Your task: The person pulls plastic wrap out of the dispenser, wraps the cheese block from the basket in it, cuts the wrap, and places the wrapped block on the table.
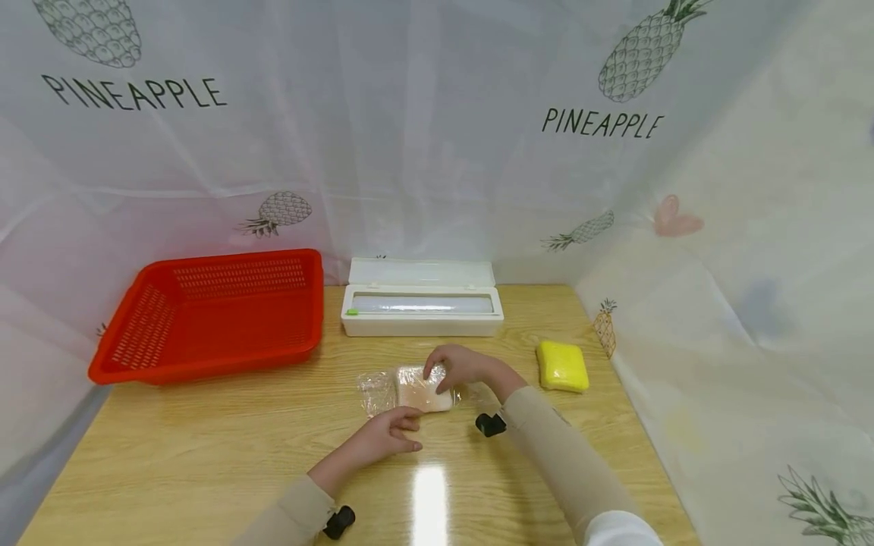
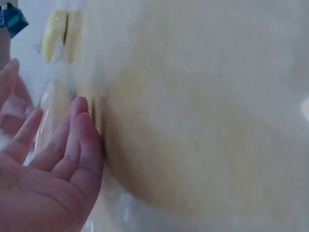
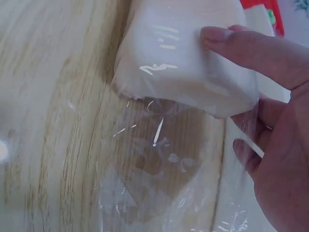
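A pale, square, bread-slice-like block (image 1: 412, 390) lies on the table, wrapped in clear plastic film (image 1: 377, 392) that spreads past its left and right sides. My right hand (image 1: 459, 368) reaches over it from the right. In the right wrist view that hand (image 3: 277, 96) holds the wrapped block (image 3: 178, 58), one digit on top and other fingers curled at the far side. Loose film (image 3: 154, 164) trails from the block's end. With fingers extended, my left hand (image 1: 382, 438) touches the near edge; the left wrist view shows this hand (image 2: 58, 169) alongside it.
A red plastic basket (image 1: 225, 364) stands at the back left. Behind the block is a white film dispenser box (image 1: 423, 326) with its lid raised. A yellow wrapped square block (image 1: 563, 366) lies on the right. Printed curtains (image 1: 423, 152) enclose the wooden table (image 1: 205, 455).
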Motion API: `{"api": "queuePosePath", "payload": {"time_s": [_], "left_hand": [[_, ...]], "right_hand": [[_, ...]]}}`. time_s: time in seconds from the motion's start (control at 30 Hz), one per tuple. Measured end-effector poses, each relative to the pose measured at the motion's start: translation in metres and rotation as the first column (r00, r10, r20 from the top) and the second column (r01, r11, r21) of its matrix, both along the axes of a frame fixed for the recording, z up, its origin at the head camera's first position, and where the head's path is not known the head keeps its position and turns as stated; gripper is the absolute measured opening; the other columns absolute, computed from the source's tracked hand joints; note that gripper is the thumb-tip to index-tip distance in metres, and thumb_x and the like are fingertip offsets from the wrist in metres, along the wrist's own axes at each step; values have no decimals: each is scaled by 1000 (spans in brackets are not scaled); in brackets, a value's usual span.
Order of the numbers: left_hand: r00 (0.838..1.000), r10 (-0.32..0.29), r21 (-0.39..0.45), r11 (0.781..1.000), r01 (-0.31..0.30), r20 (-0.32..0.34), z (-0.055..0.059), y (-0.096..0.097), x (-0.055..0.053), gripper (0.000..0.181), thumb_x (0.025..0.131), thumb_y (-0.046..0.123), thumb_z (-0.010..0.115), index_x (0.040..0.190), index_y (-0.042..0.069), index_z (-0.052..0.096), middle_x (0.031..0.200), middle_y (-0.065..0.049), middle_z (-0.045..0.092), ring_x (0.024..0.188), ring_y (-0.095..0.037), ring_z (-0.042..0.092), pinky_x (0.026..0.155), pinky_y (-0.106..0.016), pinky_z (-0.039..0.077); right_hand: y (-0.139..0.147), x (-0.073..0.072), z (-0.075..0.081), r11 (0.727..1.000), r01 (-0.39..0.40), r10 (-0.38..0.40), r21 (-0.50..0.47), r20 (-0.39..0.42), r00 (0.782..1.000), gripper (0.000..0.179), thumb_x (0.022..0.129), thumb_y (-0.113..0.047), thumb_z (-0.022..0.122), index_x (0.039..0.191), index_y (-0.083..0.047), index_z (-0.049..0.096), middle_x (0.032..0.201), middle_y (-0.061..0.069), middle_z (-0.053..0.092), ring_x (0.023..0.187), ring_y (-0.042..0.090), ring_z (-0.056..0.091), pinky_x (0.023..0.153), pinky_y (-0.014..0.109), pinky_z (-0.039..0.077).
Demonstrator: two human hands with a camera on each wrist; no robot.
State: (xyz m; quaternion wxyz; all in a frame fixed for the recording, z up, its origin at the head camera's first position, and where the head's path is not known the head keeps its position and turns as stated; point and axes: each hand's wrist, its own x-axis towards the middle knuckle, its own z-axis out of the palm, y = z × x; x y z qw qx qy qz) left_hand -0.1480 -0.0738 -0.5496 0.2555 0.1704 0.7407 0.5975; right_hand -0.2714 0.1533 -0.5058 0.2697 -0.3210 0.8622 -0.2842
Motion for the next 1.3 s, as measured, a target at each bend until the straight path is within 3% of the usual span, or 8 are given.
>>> {"api": "queuePosePath", "payload": {"time_s": [0.1,0.23,0.33,0.5,0.7,0.93,1.1,1.3], "left_hand": [[999,31,1,1000,-31,16,-3,8,6,66,87,13,75,143,0,43,125,-28,55,92,-26,64,74,-37,55],[996,89,-55,994,-91,-31,-4,11,8,76,85,17,77,148,3,38,134,-24,49,101,-31,60,74,-35,54],[985,143,-61,987,-149,-100,0,8,3,76,84,16,79,148,6,39,142,-20,41,114,-38,54,81,-39,54],[943,276,-7,959,-282,-185,17,0,-6,67,83,7,78,142,11,48,138,-15,42,119,-40,52,94,-50,48],[914,378,129,923,-361,-148,34,-10,-15,60,83,1,75,138,12,53,137,-12,40,117,-36,52,95,-42,49],[913,403,179,905,-387,-61,34,-20,-17,57,86,2,73,139,8,52,140,-15,41,120,-39,52,93,-38,50],[894,447,114,887,-447,28,15,-23,-5,55,88,4,71,138,2,48,137,-22,50,112,-37,59,89,-42,51],[916,389,71,915,-397,102,-12,-23,13,53,87,4,71,131,-7,43,112,-23,64,94,-30,65,79,-35,54]], "right_hand": [[1,5,8,998,-31,35,46,-82,996,21,82,-17,80,99,-26,73,118,-7,60,118,20,50,102,47,39],[5,13,20,999,-21,23,40,-57,998,20,85,-13,77,104,-21,76,123,1,57,119,24,49,101,46,40],[11,19,27,999,24,-25,-31,-14,1000,25,86,-10,75,110,-16,75,123,5,53,116,26,48,98,47,42],[19,28,32,970,85,-74,-227,57,996,31,89,-8,71,120,-9,70,117,7,51,110,25,50,95,43,47],[14,44,27,860,254,-170,-443,222,960,26,93,-10,65,119,-4,68,117,9,58,105,27,61,88,37,52],[-2,62,-4,662,500,-322,-558,391,862,26,92,-4,66,117,3,66,125,12,61,103,25,64,86,38,54],[-7,74,-8,625,585,-435,-518,391,811,25,90,-2,66,115,4,67,125,14,62,107,24,63,89,35,51],[-10,80,-17,574,656,-492,-491,434,755,24,90,1,65,113,7,67,122,16,63,98,16,61,82,28,51]]}}
